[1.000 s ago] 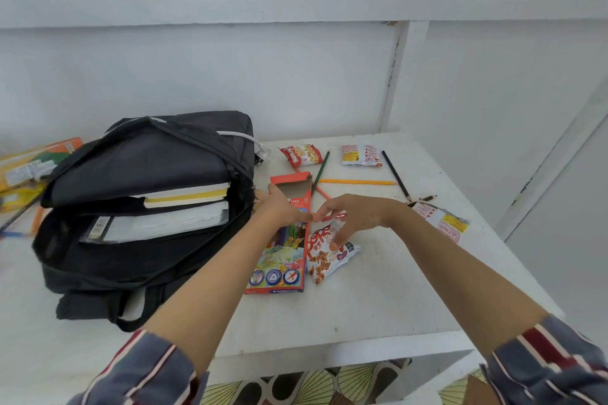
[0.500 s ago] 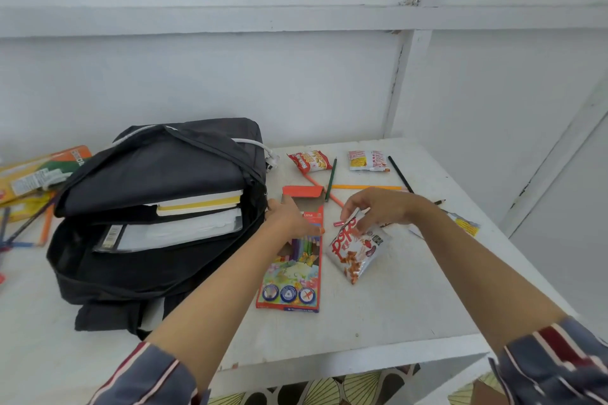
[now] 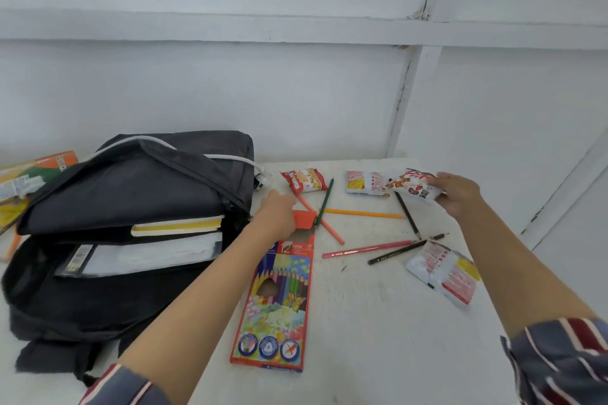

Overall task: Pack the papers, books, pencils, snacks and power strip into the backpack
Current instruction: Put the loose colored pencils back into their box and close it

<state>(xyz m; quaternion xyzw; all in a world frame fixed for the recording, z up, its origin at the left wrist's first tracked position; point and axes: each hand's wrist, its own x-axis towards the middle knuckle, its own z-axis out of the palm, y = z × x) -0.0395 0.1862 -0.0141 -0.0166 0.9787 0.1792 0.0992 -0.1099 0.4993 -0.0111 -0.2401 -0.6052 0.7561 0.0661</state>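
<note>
The black backpack (image 3: 131, 194) lies open on the left of the white table (image 3: 378, 322), with books (image 3: 177, 225) and papers (image 3: 148, 255) inside and a white cable (image 3: 230, 159) running over its top. My left hand (image 3: 278, 210) curls at the open orange flap of the coloured-pencil box (image 3: 279, 299). My right hand (image 3: 457, 194) grips a white-and-red snack packet (image 3: 413, 186) above the far right of the table, beside another snack packet (image 3: 365, 182). A red snack packet (image 3: 304, 180) lies near the backpack.
Loose pencils lie scattered: green (image 3: 324, 204), orange (image 3: 362, 214), pink (image 3: 365, 249), black (image 3: 406, 215). A further snack packet (image 3: 444, 273) sits near the right table edge. Orange-green packaging (image 3: 36, 171) and more pencils lie left of the backpack. White walls stand close behind.
My right hand picked the snack packet up from beside the pencil box and carried it to the far right. My left hand slid up to the box's flap.
</note>
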